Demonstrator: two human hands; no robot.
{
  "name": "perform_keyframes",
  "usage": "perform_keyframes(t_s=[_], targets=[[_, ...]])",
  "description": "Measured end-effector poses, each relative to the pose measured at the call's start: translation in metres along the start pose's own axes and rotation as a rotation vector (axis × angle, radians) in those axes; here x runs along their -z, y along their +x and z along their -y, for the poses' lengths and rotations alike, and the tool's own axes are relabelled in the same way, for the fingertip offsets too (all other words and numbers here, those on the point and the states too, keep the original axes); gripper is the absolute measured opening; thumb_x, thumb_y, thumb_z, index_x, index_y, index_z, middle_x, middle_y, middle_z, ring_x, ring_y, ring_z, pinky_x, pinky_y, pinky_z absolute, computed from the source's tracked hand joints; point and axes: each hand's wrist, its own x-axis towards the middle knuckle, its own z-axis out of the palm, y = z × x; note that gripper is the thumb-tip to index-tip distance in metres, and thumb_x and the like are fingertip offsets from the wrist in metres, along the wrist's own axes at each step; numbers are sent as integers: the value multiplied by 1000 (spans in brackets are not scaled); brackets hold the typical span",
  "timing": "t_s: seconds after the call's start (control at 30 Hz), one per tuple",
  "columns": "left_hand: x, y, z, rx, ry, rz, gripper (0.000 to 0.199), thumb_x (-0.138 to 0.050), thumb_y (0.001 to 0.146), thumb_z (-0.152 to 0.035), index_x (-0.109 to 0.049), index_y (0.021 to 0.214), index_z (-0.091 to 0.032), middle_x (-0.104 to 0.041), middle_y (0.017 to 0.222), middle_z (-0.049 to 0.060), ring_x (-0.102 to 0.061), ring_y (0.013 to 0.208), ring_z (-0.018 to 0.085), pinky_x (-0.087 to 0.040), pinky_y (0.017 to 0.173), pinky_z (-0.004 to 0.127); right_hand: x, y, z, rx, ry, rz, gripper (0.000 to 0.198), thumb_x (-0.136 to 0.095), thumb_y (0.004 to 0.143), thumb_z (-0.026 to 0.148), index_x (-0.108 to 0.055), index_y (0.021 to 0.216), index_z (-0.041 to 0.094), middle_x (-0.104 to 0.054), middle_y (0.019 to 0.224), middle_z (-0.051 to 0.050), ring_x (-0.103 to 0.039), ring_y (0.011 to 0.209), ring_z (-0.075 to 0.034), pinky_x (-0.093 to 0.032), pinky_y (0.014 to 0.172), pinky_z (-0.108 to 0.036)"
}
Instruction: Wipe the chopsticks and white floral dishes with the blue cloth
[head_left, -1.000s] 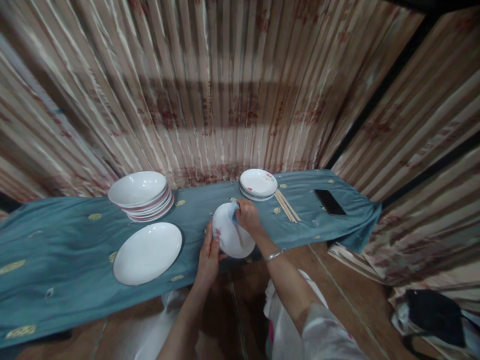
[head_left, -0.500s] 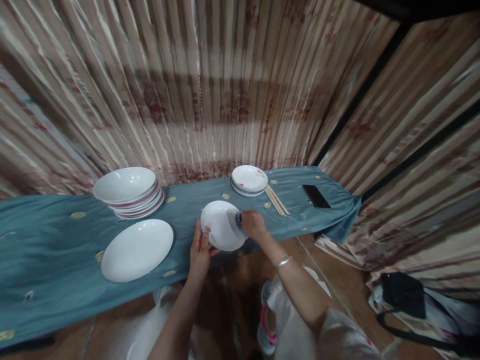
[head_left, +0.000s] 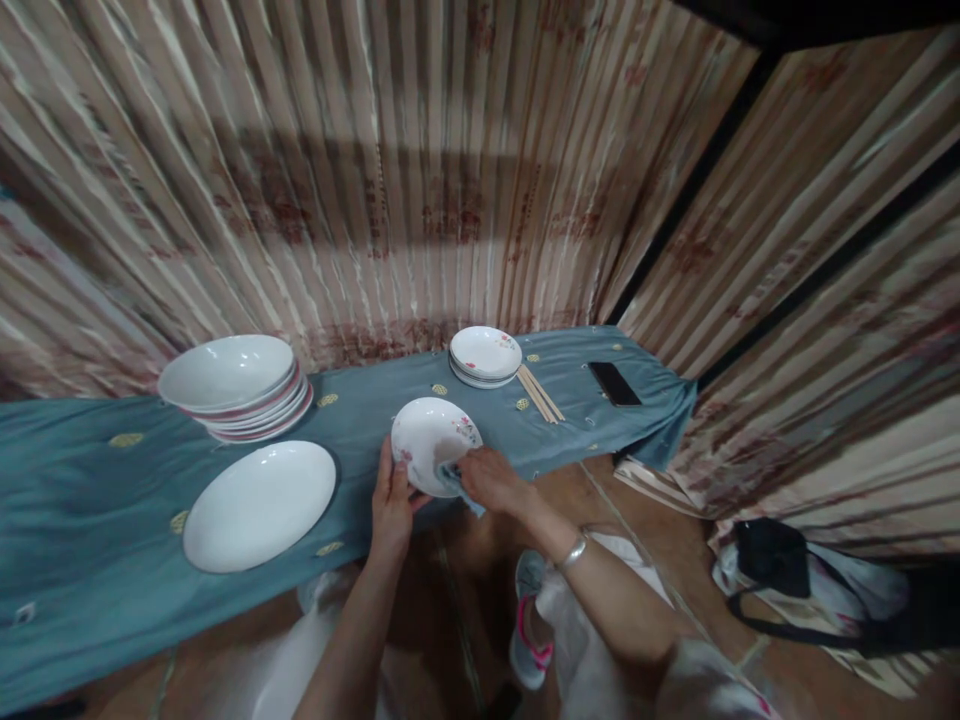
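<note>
A small white plate (head_left: 431, 430) with floral sprigs on its rim is tilted up at the front edge of the cloth-covered table. My left hand (head_left: 393, 495) grips its left edge, thumb on the upper face and fingers beneath. Bunched in my right hand (head_left: 487, 478) is a bluish cloth (head_left: 452, 474), pressed against the plate's lower right part. Left of my hands lies a large white oval plate (head_left: 261, 508). Behind the held plate sits a short stack of similar floral plates (head_left: 487, 352), with wooden chopsticks (head_left: 538, 393) beside it.
A stack of white bowls and plates (head_left: 232, 378) stands at the back left of the table (head_left: 67, 560). A black phone (head_left: 614, 384) lies near the right end. Pleated curtains (head_left: 420, 200) hang behind. A black bag (head_left: 772, 557) rests at the lower right.
My right hand has moved the cloth from the plate's right rim down to its lower right part. The floral sprigs at the upper right rim now show. The view has shifted slightly right.
</note>
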Motion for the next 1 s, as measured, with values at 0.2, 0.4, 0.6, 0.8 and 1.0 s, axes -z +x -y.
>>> perform_keyframes(t_s=[0.2,0.4,0.6,0.8,1.0], targets=[[1,0,4,10,-13,-10,70,-58,83,-45,-28,146,-38,-52,137,7,-70,89,20,-59,68,32,6,-3,14,104,293,-4,20,-49,87,16,-69,91,19,-70,93,-5,-64,89,-18,-44,76,-24],[-1,0,5,19,-32,-40,59,-43,91,-42,-27,147,-34,-50,141,8,-67,97,20,-58,68,28,-2,17,30,160,646,-77,18,-53,85,13,-67,95,19,-70,99,-2,-63,94,-16,-45,83,-23],[-2,0,5,30,-25,-46,60,-43,91,-48,-28,147,-34,-50,141,9,-65,103,24,-58,66,30,-8,42,47,183,796,-247,28,-49,84,10,-63,107,18,-65,116,-6,-59,110,-16,-43,97,-29],[1,-1,7,13,-40,23,72,-56,85,-47,-22,148,-39,-43,147,7,-66,102,24,-59,71,33,-12,67,50,170,699,-282,36,-41,84,9,-57,117,11,-57,129,-14,-49,125,-19,-36,108,-32],[0,0,8,22,-117,2,79,-63,82,-40,-21,149,-36,-40,149,9,-64,107,27,-59,75,34,-18,86,40,135,575,-198,37,-45,84,12,-54,120,13,-51,134,-14,-47,126,-22,-33,111,-38]])
